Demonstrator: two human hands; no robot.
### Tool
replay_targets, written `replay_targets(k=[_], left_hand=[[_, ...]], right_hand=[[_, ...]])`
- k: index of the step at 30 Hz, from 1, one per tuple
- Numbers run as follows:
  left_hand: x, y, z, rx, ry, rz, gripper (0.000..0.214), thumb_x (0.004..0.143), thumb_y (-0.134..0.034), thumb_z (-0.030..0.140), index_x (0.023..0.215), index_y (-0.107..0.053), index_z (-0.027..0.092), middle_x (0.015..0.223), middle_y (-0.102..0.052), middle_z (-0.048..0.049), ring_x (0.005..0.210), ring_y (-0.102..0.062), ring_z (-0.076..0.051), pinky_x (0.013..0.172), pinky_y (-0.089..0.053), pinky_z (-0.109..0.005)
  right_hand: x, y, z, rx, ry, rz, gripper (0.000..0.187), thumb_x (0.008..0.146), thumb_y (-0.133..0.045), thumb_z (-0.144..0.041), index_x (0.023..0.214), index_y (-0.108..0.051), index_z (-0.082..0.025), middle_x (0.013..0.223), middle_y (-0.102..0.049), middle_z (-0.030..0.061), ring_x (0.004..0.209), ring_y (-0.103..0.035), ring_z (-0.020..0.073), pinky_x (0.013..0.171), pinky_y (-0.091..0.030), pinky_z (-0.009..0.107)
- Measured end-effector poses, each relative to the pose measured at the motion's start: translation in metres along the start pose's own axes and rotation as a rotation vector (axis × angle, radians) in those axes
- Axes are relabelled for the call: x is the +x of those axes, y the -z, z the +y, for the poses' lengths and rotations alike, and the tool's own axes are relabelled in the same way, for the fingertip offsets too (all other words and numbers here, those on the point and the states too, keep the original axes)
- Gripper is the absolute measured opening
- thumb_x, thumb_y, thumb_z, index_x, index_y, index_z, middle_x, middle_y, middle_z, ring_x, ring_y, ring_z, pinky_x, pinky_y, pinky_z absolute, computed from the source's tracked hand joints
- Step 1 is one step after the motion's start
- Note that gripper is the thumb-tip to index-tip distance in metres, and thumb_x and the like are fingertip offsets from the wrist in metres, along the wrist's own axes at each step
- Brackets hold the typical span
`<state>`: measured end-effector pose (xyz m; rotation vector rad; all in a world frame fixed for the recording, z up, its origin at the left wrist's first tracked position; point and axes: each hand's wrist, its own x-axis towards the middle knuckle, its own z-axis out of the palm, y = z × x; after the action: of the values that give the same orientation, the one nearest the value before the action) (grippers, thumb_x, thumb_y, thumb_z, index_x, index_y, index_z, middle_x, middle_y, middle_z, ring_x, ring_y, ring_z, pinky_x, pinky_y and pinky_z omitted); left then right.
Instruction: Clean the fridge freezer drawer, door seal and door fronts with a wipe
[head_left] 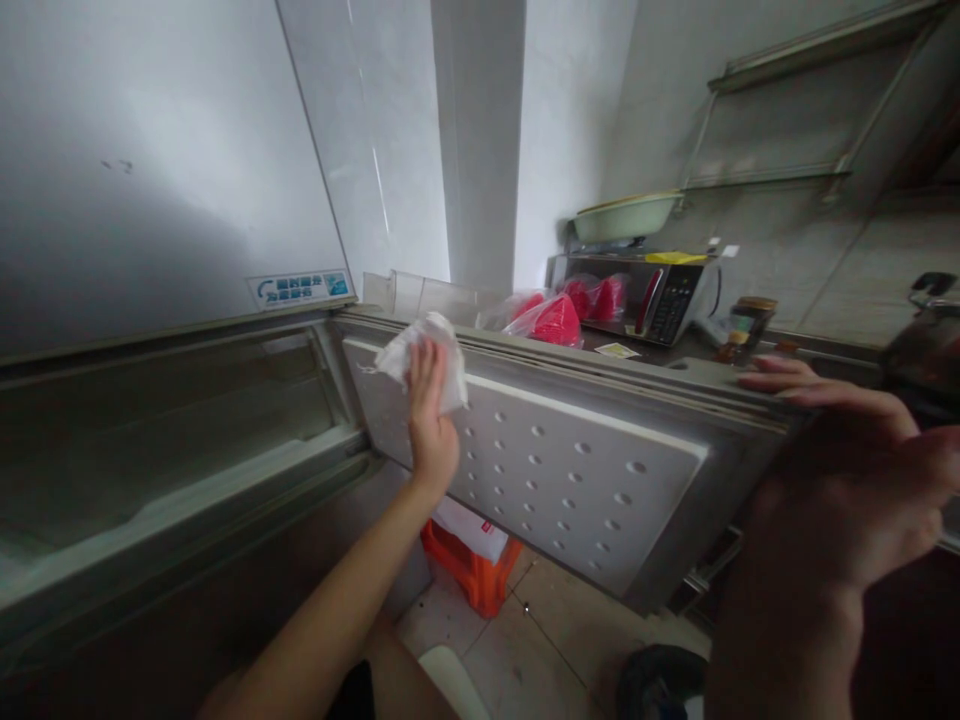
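Note:
A white cloth (pixel 429 345) lies under my left hand (pixel 433 420), whose fingers press it flat on the upper left of an opened refrigerator door (pixel 540 460). The door's inner panel is pale grey with rows of round dimples. My right hand (pixel 847 440) grips the door's upper corner at the far end, fingers laid over the top edge; its thumb side is partly in shadow. To the left is the refrigerator's compartment (pixel 165 430), standing open, with a pale lower rim.
Beyond the door, a microwave (pixel 664 300) with a green basin (pixel 628 218) on top stands on a counter beside red objects in clear plastic (pixel 551 320) and a jar (pixel 750 325). Below are an orange stool (pixel 472 575) and a black bin (pixel 660 675). A wall rack (pixel 772 180) hangs at upper right.

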<state>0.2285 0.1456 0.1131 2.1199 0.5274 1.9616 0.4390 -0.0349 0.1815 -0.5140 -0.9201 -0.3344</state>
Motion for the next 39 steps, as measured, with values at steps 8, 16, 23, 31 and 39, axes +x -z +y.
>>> replay_targets(k=[8,16,23,31,39], left_hand=[[-0.03,-0.048,0.113,0.125,-0.522,-0.292,0.048,0.096,-0.027,0.008,0.139,-0.048,0.016,0.142,-0.055,-0.0023,0.144,-0.025,-0.019,0.119,-0.021,-0.043],[-0.028,-0.043,0.104,0.223,-0.779,-0.405,0.04,0.099,-0.038,0.018,0.138,-0.048,0.022,0.146,-0.05,0.0065,0.146,-0.019,-0.013,0.121,-0.018,-0.037],[-0.042,0.008,-0.013,0.217,-0.583,-0.264,0.064,0.092,-0.03,-0.002,0.15,-0.026,0.024,0.151,-0.042,-0.0011,0.146,-0.021,-0.018,0.121,-0.022,-0.045],[-0.009,0.046,-0.099,0.117,0.241,0.116,0.079,0.074,-0.033,-0.007,0.149,-0.033,0.019,0.159,-0.026,0.0003,0.146,-0.019,-0.013,0.123,-0.01,-0.033],[-0.003,0.038,-0.079,0.065,0.344,0.196,0.073,0.078,-0.033,-0.003,0.147,-0.039,0.021,0.157,-0.031,0.0016,0.145,-0.024,-0.014,0.122,-0.012,-0.031]], right_hand=[[0.001,0.007,-0.004,0.006,-0.044,-0.083,0.067,0.098,-0.021,-0.054,0.064,-0.07,-0.024,0.065,-0.07,-0.0006,0.085,-0.067,0.0207,0.102,-0.035,0.047],[0.005,0.014,0.002,0.008,-0.017,-0.114,0.072,0.099,-0.013,-0.052,0.063,-0.069,-0.024,0.061,-0.067,-0.0003,0.082,-0.067,0.0208,0.103,-0.036,0.048],[0.002,0.01,0.0,0.014,0.003,-0.065,0.08,0.1,-0.003,-0.049,0.063,-0.069,-0.024,0.06,-0.064,0.0008,0.081,-0.067,0.0209,0.106,-0.035,0.049],[-0.001,0.001,-0.006,0.035,0.021,-0.033,0.084,0.1,0.003,-0.046,0.062,-0.069,-0.024,0.064,-0.067,0.0014,0.076,-0.065,0.0201,0.102,-0.038,0.046],[-0.003,0.001,-0.004,0.001,0.035,-0.012,0.079,0.101,-0.003,-0.043,0.063,-0.069,-0.024,0.062,-0.065,0.0012,0.078,-0.066,0.0208,0.101,-0.039,0.046]])
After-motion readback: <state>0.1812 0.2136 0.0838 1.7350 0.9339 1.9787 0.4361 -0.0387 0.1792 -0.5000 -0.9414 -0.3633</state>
